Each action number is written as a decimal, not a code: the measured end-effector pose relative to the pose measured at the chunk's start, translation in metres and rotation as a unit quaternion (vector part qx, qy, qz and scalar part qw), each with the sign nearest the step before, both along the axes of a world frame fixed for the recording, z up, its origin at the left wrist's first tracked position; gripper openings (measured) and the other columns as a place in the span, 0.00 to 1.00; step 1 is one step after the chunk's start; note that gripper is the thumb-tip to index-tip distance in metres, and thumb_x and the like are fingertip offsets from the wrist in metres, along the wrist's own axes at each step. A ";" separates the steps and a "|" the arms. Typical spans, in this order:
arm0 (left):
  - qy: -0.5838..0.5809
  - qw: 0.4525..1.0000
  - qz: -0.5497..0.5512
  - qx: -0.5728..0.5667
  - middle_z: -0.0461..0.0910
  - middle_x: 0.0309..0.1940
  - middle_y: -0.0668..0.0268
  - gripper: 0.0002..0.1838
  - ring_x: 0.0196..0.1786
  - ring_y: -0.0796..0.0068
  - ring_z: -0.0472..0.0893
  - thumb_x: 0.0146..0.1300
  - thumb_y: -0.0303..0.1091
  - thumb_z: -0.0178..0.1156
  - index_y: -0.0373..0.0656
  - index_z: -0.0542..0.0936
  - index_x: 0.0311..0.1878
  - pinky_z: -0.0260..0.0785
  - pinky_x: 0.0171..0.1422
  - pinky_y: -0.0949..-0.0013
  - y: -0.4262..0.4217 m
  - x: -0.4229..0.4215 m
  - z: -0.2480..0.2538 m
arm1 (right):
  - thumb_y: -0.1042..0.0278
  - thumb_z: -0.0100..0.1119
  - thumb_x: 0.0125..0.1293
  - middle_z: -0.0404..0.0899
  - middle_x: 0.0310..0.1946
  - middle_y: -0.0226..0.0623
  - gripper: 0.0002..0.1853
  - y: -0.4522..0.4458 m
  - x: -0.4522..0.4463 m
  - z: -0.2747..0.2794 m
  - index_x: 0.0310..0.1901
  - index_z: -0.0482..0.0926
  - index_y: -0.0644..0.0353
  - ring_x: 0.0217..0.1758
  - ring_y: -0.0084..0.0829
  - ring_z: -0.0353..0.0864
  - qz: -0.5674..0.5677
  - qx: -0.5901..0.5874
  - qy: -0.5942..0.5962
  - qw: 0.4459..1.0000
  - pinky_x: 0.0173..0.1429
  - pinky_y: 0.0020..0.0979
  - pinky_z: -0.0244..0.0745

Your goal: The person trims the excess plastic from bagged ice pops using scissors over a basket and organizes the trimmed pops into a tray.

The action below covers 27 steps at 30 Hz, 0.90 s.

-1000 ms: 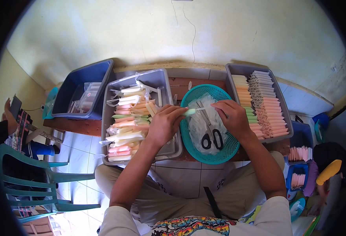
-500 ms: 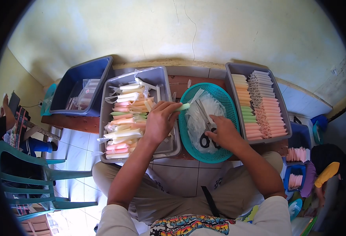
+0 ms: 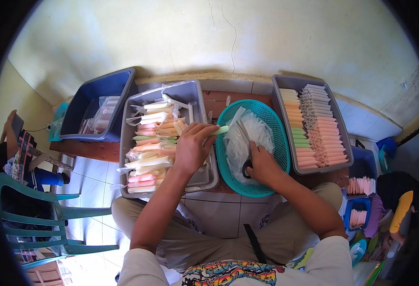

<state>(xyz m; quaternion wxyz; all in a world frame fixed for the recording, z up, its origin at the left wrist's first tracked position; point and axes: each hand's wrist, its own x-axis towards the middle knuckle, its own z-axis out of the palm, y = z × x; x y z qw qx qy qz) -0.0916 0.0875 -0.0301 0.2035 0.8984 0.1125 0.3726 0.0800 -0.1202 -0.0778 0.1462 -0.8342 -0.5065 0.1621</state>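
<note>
My left hand (image 3: 194, 144) is closed around a pale green ice-pop tube (image 3: 222, 130) in clear plastic, whose end sticks out to the right over the rim of a turquoise mesh basket (image 3: 286, 148). Inside that basket lies a heap of clear plastic scraps (image 3: 263, 127). Black-handled scissors (image 3: 247, 169) rest on the scraps, blades pointing away from me. My right hand (image 3: 265, 165) has its fingers closed over the scissors' handles and hides part of them. Left of the basket, a grey tray (image 3: 199, 102) holds loose, colourful ice-pop tubes (image 3: 150, 143) with long plastic ends.
A second grey tray (image 3: 346, 159) on the right holds neat rows of tubes (image 3: 326, 126). Farther left stands a dark blue tub (image 3: 69, 128) with packets. A green chair (image 3: 33, 219) is at left. People sit at both sides; blue containers (image 3: 362, 162) stand at right.
My right hand has moved slightly left and closed over the scissors' handles. My left hand stays in place with the green tube. The person at right has shifted an arm.
</note>
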 end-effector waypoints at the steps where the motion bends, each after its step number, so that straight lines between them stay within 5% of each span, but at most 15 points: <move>1: 0.005 1.000 -0.002 -0.008 0.92 0.49 0.62 0.19 0.52 0.55 0.89 0.62 0.24 0.78 0.44 0.92 0.56 0.83 0.60 0.53 0.000 0.000 0.001 | 0.63 0.81 0.60 0.79 0.62 0.66 0.54 0.000 0.002 -0.001 0.82 0.61 0.79 0.64 0.64 0.84 0.000 0.001 0.000 1.000 0.70 0.53 0.83; 13: -0.008 0.998 0.051 -0.019 0.93 0.51 0.60 0.18 0.54 0.53 0.89 0.64 0.24 0.78 0.44 0.93 0.58 0.82 0.62 0.54 0.010 -0.004 -0.002 | 0.63 0.84 0.58 0.83 0.58 0.56 0.53 -0.021 0.013 0.052 0.83 0.68 0.70 0.60 0.53 0.87 0.023 0.108 0.130 0.985 0.69 0.47 0.82; 18: -0.017 0.998 0.058 -0.036 0.93 0.52 0.60 0.18 0.55 0.53 0.89 0.65 0.24 0.77 0.45 0.93 0.58 0.82 0.62 0.55 0.009 -0.002 -0.004 | 0.49 0.92 0.56 0.84 0.51 0.46 0.57 -0.029 0.005 0.079 0.84 0.72 0.59 0.45 0.37 0.86 0.020 0.131 0.222 0.966 0.57 0.39 0.85; 27: -0.006 0.999 0.037 -0.025 0.93 0.52 0.60 0.18 0.54 0.55 0.89 0.66 0.23 0.76 0.45 0.93 0.59 0.81 0.61 0.54 0.005 0.000 -0.003 | 0.48 0.90 0.59 0.80 0.47 0.42 0.58 -0.031 0.009 0.062 0.87 0.68 0.54 0.46 0.36 0.84 0.097 0.170 0.251 0.948 0.52 0.38 0.89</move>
